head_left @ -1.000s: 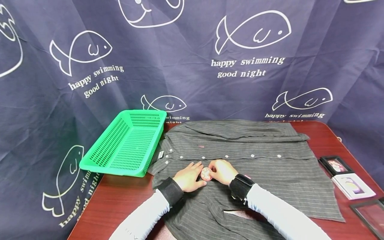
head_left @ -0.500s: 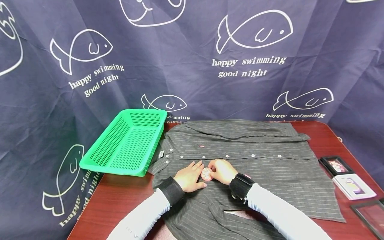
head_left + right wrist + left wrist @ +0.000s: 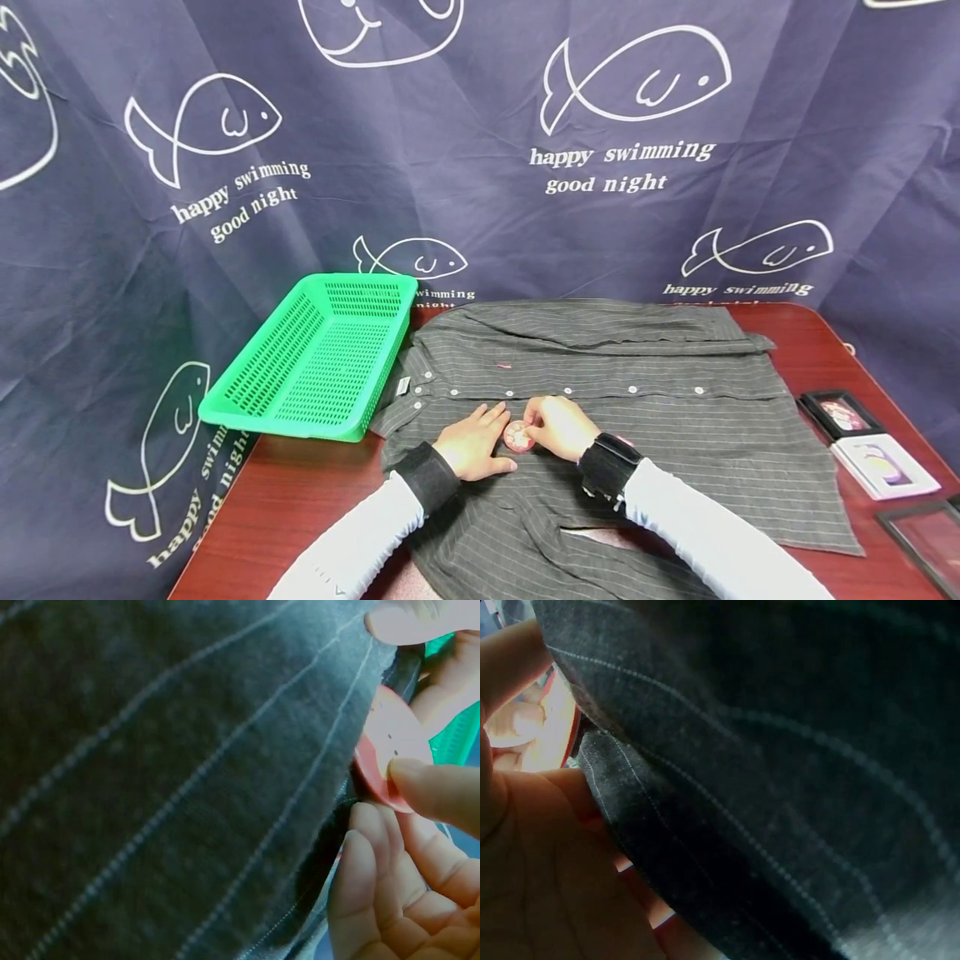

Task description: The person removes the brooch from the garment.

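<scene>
A grey pinstriped shirt [image 3: 705,450] with white buttons lies spread over the table. On its front sits a round pin badge [image 3: 518,437], reddish with a pale picture. My left hand [image 3: 472,442] rests flat on the shirt just left of the badge, fingers extended and thumb near its lower edge. From the right, my right hand [image 3: 562,429] pinches the badge at its edge. The right wrist view has my thumb [image 3: 439,787] on the badge's face [image 3: 401,739]. Shirt fabric fills most of both wrist views, and the badge's back is hidden.
A green plastic basket [image 3: 330,367] stands at the left. Along the table's right side lie a black-framed picture [image 3: 842,412], a white box [image 3: 885,467] and a dark clear-fronted frame [image 3: 930,537]. A patterned curtain [image 3: 480,183] hangs behind the table.
My right hand has shifted slightly to the right, and more of the badge's face shows. My left hand has stayed in place.
</scene>
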The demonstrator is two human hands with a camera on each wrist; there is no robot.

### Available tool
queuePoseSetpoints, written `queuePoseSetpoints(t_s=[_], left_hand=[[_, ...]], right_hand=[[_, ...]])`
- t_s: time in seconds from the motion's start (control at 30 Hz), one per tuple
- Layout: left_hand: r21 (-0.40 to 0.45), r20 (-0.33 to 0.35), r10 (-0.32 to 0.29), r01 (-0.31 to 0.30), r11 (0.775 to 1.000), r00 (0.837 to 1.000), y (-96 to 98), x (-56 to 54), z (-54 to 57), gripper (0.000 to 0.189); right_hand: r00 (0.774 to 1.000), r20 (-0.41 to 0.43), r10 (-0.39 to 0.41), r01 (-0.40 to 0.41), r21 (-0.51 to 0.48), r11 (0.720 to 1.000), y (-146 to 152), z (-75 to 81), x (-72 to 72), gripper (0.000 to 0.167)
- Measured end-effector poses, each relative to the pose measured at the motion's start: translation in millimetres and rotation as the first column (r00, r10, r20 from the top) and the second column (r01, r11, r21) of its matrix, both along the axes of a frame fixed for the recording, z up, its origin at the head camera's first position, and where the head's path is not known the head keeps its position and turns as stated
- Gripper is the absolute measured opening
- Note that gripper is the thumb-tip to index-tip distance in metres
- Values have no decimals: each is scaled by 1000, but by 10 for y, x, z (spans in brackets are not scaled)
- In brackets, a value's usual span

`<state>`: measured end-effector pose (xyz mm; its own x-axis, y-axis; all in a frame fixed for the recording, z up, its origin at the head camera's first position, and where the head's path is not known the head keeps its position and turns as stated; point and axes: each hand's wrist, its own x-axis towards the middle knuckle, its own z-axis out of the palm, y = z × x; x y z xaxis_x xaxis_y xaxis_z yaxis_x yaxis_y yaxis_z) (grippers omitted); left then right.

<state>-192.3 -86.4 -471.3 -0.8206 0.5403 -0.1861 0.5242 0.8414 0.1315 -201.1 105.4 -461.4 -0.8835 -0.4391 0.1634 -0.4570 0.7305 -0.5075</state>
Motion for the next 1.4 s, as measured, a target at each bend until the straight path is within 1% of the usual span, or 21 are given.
queuePoseSetpoints(t_s=[0.13,0.23,0.33,0.43,0.57,0.67,0.77,0.9,1.0,1.13,1.27,1.4], left_hand=[[-5,8,9,-9,1000,1000,7,6,15,78],[2,7,14,-14,1000,1000,7,7,16,79],[8,9,18,-18,1000,1000,6,0,8,80],[11,13,23,-23,1000,1000,4,-9,-5,80],[14,17,27,-27,1000,999,5,-10,-5,80],[14,16,26,-26,1000,1000,6,-6,-1,80],[15,10,27,-27,1000,1000,5,-2,-7,80],[15,5,30,-30,999,1000,5,2,-17,80],[20,5,34,-34,999,999,7,3,-17,80],[29,7,38,-39,999,999,10,4,-10,79],[38,-2,32,-32,999,999,6,10,-3,78],[76,14,21,-22,997,1000,-9,9,19,78]], right_hand=[[1000,-31,-3,2,-7,1000,10,22,27,15],[997,-79,-1,1,6,1000,9,21,54,16],[990,-141,14,-9,39,999,-1,2,77,18],[977,-209,40,-25,73,997,-11,-10,102,19],[956,-283,75,-52,90,995,-25,-11,139,23],[935,-339,109,-77,106,991,-34,-22,159,27],[916,-377,140,-94,138,986,-39,-44,176,28],[901,-402,166,-99,183,978,-41,-74,200,30],[895,-409,178,-100,207,973,-39,-88,218,32],[894,-402,198,-113,225,968,-35,-106,241,33],[887,-409,214,-127,231,965,-33,-131,260,33],[884,-412,222,-136,229,964,-26,-152,275,33]])
